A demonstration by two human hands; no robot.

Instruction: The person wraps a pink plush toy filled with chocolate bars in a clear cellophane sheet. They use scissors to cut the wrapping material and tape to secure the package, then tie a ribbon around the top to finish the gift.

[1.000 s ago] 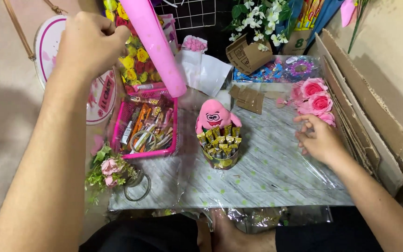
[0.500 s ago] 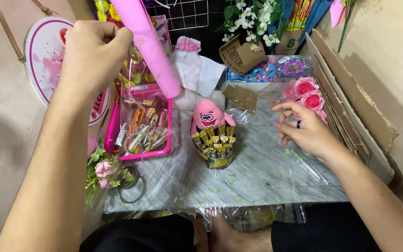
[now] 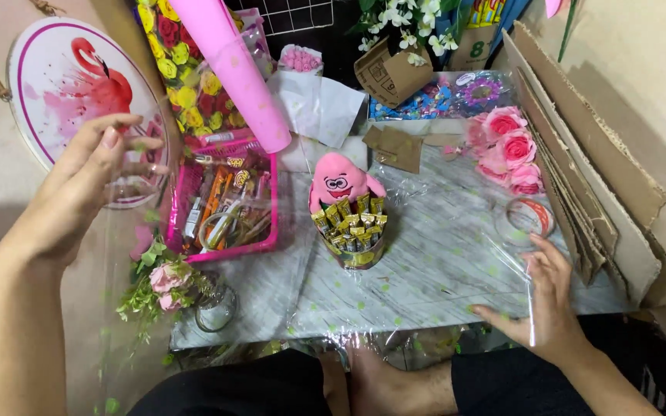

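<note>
A clear plastic sheet (image 3: 129, 331) with small green dots stretches between my hands, low over the left and near side of the marbled board (image 3: 441, 270). My left hand (image 3: 79, 192) holds its left edge up, beside the round flamingo sign (image 3: 63, 85). Near the board's front right corner, my right hand (image 3: 549, 304) pinches the sheet's other edge. A pink plush toy on a small bouquet of wrapped chocolate bars (image 3: 348, 219) stands upright in the middle of the board, between both hands.
A pink basket (image 3: 225, 212) of small items sits left of the bouquet, with a pink paper roll (image 3: 233, 69) leaning above it. Pink roses (image 3: 506, 150), a tape ring (image 3: 529, 217) and stacked cardboard (image 3: 603, 177) lie to the right. A flower sprig (image 3: 159, 281) lies at front left.
My left hand came down and left from the pink roll, drawing the clear sheet with it. My right hand moved from beside the roses to the board's near right corner.
</note>
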